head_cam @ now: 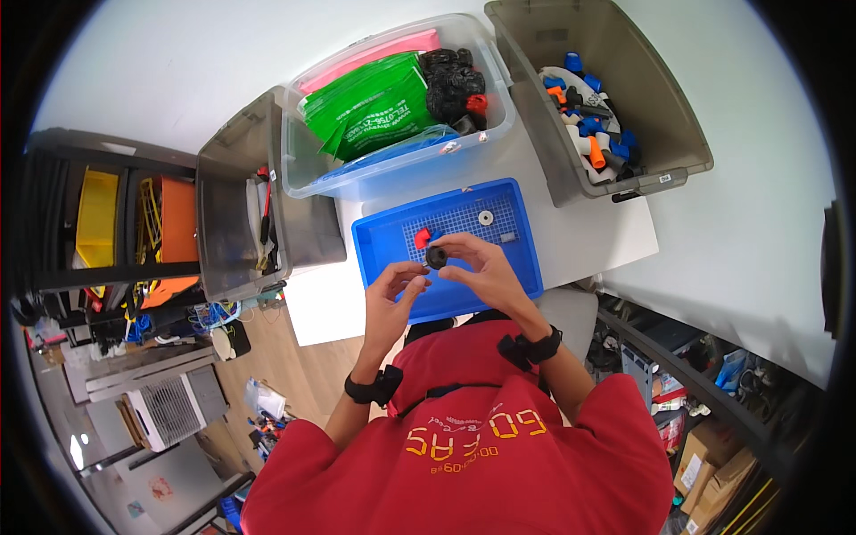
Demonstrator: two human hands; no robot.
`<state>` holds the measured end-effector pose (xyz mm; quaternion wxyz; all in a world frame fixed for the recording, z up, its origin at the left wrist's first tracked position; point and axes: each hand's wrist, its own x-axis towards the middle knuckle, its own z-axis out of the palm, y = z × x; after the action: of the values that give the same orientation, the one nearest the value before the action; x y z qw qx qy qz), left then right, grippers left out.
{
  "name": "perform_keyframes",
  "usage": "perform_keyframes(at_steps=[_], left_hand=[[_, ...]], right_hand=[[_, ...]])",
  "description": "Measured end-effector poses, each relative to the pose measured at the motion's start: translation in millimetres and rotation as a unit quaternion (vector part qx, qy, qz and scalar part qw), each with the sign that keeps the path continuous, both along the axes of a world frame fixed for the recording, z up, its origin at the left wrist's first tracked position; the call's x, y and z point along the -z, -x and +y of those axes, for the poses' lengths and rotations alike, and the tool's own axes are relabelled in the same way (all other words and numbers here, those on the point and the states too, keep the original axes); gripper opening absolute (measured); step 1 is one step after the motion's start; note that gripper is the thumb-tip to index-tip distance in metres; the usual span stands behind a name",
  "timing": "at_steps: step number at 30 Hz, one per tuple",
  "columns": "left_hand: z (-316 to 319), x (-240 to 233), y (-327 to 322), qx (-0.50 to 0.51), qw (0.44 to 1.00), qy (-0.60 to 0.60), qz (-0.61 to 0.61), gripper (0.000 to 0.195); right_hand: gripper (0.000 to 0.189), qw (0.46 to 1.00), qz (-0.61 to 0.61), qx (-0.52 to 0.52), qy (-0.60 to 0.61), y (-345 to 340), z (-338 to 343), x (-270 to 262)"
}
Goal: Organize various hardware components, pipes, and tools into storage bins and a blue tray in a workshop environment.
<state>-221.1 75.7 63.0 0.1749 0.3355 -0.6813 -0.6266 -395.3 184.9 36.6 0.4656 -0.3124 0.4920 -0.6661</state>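
Over the blue plastic tray (384,287), my right hand (491,271) holds a round black plastic fitting (437,257) between thumb and fingers. My left hand (394,294) is just left of it, fingers curled, with its index fingertip close against the fitting's side. A tiny shiny bit shows between that fingertip and the fitting; whether the left hand grips it is too small to tell. Behind the fitting in the tray lie a red pipe elbow (422,238) and a partly hidden blue piece (436,235). Farther right are a white ring (485,218) and a small pale cylindrical piece (508,237).
Behind the tray, a clear bin (401,175) holds green, pink and black plastic bags. A grey bin (642,100) of pipe fittings stands at the right; another grey bin (231,160) with tools is at the left. The white table (595,234) supports them.
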Motion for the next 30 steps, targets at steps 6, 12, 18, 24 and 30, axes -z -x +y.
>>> perform_keyframes(at_steps=[6, 12, 18, 24, 30], left_hand=[[3, -37, -8, 0.026, 0.995, -0.050, 0.079, 0.021], [4, -59, -2, 0.033, 0.996, -0.034, 0.074, 0.016], [-3, -61, 1, 0.053, 0.994, -0.065, 0.073, 0.012], [-4, -64, 7, 0.052, 0.995, -0.019, 0.077, 0.011], [-3, -75, 21, 0.021, 0.974, 0.221, 0.037, 0.010]], right_hand=[[0.045, 0.997, -0.036, -0.026, 0.061, -1, 12, -30], [0.046, 0.990, 0.012, -0.029, 0.140, -4, 12, -50], [0.049, 0.984, 0.083, -0.005, 0.156, -1, 13, -50], [0.053, 0.980, 0.151, 0.004, 0.132, 4, 17, -54], [0.051, 0.997, 0.050, 0.026, 0.061, 4, 19, -50]])
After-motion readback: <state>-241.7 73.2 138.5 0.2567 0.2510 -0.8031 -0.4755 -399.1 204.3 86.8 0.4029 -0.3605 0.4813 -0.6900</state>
